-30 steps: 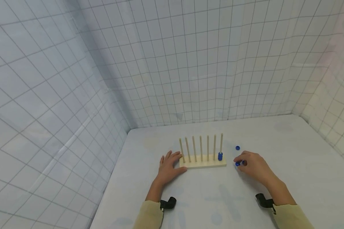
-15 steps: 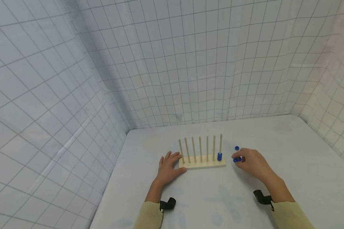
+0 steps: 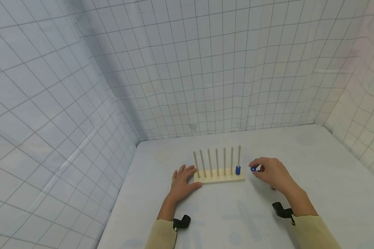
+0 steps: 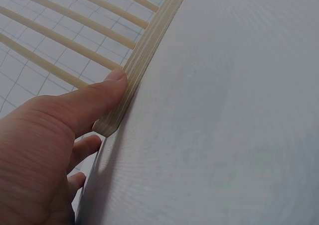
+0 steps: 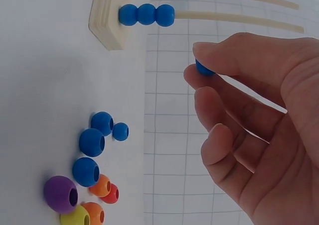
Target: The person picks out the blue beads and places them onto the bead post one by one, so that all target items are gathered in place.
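Note:
A pale wooden peg rack (image 3: 219,177) stands upright on the table, a row of thin pegs rising from its base. My left hand (image 3: 181,185) holds the rack's left end, thumb along the front edge and fingers behind. Three blue beads (image 5: 146,15) are stacked at the bottom of the rightmost peg. To the right of the rack, my right hand (image 3: 275,174) pinches a blue bead (image 5: 204,68) between thumb and index finger; the bead is apart from the peg. The other fingers of that hand are loosely curled.
Loose blue beads (image 5: 92,142) lie on the table in the right wrist view, near a purple bead (image 5: 59,192), a yellow bead (image 5: 73,219), orange beads and a red bead (image 5: 112,194). A gridded white curtain (image 3: 205,86) surrounds the table at the back and sides.
My right hand has moved slightly left and farther from me with the pinched blue bead, closer to the rightmost peg. My left hand keeps its hold on the rack.

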Tool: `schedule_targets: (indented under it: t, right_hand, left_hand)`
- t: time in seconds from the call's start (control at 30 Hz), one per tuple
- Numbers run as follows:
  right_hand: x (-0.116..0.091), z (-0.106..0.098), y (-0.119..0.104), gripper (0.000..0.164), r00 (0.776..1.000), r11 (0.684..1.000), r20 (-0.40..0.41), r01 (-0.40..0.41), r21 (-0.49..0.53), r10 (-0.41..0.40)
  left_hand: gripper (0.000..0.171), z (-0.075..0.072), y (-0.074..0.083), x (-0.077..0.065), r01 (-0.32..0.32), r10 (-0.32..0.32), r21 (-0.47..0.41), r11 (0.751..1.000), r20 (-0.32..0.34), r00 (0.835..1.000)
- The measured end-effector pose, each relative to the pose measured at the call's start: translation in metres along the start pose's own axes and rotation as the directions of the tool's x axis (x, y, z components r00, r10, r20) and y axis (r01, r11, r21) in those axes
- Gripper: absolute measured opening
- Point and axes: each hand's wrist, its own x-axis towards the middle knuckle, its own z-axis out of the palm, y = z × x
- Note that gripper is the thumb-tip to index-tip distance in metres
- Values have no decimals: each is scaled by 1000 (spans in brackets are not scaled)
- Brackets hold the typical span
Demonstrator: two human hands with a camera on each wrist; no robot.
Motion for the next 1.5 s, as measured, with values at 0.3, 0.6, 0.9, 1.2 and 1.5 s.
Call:
schedule_targets:
  t: [0.3,0.6,0.9,1.2,1.5]
  right_hand:
    - [1,-5,-4,24,997,999,-56,51,-4,-51]
    - [2,-13,-12,25,994,998,-82,63,-21,-65]
    - [4,-20,-18,25,994,998,-87,63,-11,-64]
    - [13,-31,-25,24,990,997,-115,80,-11,-80]
    - [16,-38,-33,24,988,997,-136,75,12,-73]
  left_hand:
    - [67,2,-3,0,1,-1,8,1000,-3,1000]
    - [67,3,-3,1,9,-9,10,1000,2,1000]
    - [67,3,-2,1,17,-17,9,1000,5,1000]
    - [67,3,-1,1,24,-24,21,999,2,1000]
    - [66,2,0,1,20,-20,10,1000,1,1000]
